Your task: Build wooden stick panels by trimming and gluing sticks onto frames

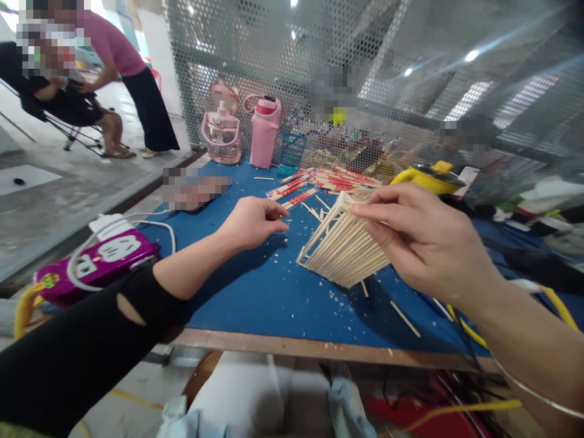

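Note:
My right hand [410,237] pinches the upper corner of a small structure of thin wooden sticks [349,249], holding it tilted over the blue table [255,292]. Its sticks lie side by side in a row, with pale, whitish blobs at two corners. To the left of the structure, my left hand [255,224] hovers with its fingers slightly curled and apart, holding nothing. Behind the hands lie red-and-white paper-wrapped sticks [342,180], and several loose sticks are scattered nearby. One loose stick [405,319] rests near the front edge.
A purple power bank or box [98,261] with a white cable is at the left. Two pink bottles [264,131] stand at the back before a perforated metal screen [283,55]. A yellow tool [429,177] lies at the back right. Two people are at the far left.

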### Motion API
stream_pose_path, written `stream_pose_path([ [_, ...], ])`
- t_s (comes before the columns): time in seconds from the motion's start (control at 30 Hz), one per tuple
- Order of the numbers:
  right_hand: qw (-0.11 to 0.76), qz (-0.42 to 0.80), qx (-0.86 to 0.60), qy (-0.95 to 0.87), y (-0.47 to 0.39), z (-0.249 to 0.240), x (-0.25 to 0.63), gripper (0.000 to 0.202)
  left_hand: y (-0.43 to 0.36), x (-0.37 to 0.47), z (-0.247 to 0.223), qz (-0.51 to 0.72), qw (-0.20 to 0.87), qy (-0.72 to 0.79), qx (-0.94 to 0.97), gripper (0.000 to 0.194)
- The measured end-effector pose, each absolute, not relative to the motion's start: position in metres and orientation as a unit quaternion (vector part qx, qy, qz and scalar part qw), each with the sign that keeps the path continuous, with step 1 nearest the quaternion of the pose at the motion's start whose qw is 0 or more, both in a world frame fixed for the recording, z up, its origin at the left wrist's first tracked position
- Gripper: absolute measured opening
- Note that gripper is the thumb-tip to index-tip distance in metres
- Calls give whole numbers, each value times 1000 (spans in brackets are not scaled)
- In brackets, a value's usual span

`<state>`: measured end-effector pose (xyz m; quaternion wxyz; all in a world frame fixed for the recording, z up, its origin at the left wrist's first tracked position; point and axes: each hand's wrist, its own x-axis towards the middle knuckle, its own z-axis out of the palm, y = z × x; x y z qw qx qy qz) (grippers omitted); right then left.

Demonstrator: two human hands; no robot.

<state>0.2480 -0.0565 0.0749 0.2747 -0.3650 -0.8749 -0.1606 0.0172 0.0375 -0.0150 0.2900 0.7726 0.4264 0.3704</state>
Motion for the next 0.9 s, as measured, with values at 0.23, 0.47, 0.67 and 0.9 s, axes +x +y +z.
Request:
stream_pose_path([
  [0.23,284,-139,-358,-879,-50,75,249,28,11,37,-15,306,513,277,753,28],
  [0.47,296,-140,-348,-878,-53,73,247,30,6,48,-23,312,588,273,695,21],
  [0.67,300,-142,-337,-881,-51,72,248,28,11,49,-29,320,573,289,697,17],
  [0.9,295,-142,-351,-877,-51,70,249,33,14,51,-29,314,616,281,666,19],
])
